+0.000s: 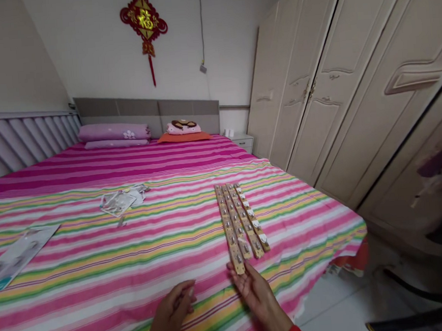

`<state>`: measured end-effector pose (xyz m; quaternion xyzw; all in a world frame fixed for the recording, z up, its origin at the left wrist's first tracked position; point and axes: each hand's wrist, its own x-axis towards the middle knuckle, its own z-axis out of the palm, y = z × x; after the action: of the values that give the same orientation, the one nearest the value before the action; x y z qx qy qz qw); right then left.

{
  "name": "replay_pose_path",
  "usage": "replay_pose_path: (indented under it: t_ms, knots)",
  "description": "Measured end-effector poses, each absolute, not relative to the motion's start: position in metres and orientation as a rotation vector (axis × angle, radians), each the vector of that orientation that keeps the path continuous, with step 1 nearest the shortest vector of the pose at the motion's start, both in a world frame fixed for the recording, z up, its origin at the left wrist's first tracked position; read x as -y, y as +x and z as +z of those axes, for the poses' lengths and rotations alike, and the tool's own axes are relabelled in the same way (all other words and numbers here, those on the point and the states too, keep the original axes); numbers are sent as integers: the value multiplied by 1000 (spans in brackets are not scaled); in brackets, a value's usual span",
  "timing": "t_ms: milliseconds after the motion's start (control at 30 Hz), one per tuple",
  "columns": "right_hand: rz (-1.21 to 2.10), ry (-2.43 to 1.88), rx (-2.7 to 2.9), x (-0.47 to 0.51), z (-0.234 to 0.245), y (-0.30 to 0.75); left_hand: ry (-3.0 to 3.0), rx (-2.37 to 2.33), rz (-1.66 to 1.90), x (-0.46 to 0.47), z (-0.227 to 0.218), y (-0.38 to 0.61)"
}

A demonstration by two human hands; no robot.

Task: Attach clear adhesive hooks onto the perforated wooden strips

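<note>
Two bare hands are resting at the near edge of a striped bed, beside four wooden hook strips.

The right hand [256, 290] is lying palm up with its grip open, fingertips touching the near end of the wooden hook strips [241, 224], which are lying side by side at 12 o'clock from it. The left hand [174, 307] is resting loosely curled on the bedspread [99, 277], holding nothing. Opened plastic packets [121, 200] are lying at 11 o'clock, well apart.

Right hand [256, 290] touches the nearest of four wooden hook rails [241, 225] on the striped bed [99, 267]; left hand [174, 307] seems loosely curled, empty.
</note>
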<state>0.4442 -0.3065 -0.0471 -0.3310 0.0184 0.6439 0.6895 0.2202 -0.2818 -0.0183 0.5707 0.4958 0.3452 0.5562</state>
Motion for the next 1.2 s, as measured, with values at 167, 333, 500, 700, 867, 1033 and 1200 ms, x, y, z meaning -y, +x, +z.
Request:
replay_pose_path:
  t_ms: [167, 333, 500, 700, 867, 1033, 1200]
  knots:
    - [1498, -570, -80, 301, -52, 432, 1271, -1183, 811, 276, -24, 224]
    - [1462, -531, 92, 295, -45, 405, 1186, -1226, 951, 273, -30, 245]
    - [1468, -577, 305, 285, -33, 366, 1163, -1273, 1203, 254, -26, 267]
    - [1531, -710, 481, 259, -25, 320, 1181, -1362, 1360, 215, -7, 248]
    - [1516, -769, 560, 229, -25, 295, 1243, -1390, 1414, 188, 1, 214]
    - [1534, -766, 665, 209, -23, 285, 1235, -1392, 1440, 164, -1, 190]
    - [1555, -753, 729, 204, -23, 281, 1136, -1369, 1485, 127, -8, 164]
